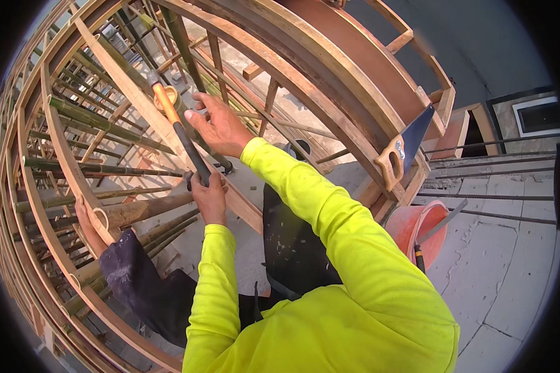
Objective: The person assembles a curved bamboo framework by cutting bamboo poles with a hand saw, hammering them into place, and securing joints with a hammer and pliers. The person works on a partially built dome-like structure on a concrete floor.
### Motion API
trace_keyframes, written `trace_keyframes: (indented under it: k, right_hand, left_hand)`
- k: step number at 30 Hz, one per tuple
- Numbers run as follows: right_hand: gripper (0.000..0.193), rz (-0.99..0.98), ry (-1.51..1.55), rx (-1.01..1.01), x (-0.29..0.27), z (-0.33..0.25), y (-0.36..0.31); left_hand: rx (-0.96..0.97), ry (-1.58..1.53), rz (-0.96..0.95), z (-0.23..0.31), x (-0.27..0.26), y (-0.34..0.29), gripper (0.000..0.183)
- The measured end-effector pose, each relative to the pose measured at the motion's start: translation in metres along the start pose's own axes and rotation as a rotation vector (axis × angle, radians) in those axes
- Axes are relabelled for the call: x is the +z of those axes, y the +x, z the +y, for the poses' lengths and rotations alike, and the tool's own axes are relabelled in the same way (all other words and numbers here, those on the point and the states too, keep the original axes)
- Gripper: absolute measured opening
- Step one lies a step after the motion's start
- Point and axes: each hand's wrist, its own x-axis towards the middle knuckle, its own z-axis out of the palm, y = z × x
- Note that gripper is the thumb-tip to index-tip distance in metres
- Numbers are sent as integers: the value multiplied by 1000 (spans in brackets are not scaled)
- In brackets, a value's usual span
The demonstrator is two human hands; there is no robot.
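Observation:
My left hand [210, 199] is closed round the black grip of a hammer [179, 127]. The hammer slants up to the left, with an orange shaft and its metal head at the far end. Below that shaft lie a long wooden plank [130, 93] and the round cut end of a bamboo pole. My right hand [223, 129] is just right of the shaft, fingers apart, and nothing shows in it. Whether its thumb touches the hammer I cannot tell.
A handsaw [392, 163] rests on the wooden framework at right. A pink bucket [401, 227] with a long-bladed tool stands on the slab. Bamboo poles [106, 124] and curved timbers [62, 143] surround me, with gaps showing a lower level. My bare foot [88, 227] is on the left timber.

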Motion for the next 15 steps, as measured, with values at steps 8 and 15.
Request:
trace_keyframes:
  k: [8, 15]
  right_hand:
    - [13, 758, -83, -11, -223, -100, -257]
    - [47, -29, -1208, 1309, -342, -97, -448]
  left_hand:
    - [40, 50, -89, 2, -12, 13, 45]
    - [-19, 104, -104, -1, -28, 32, 48]
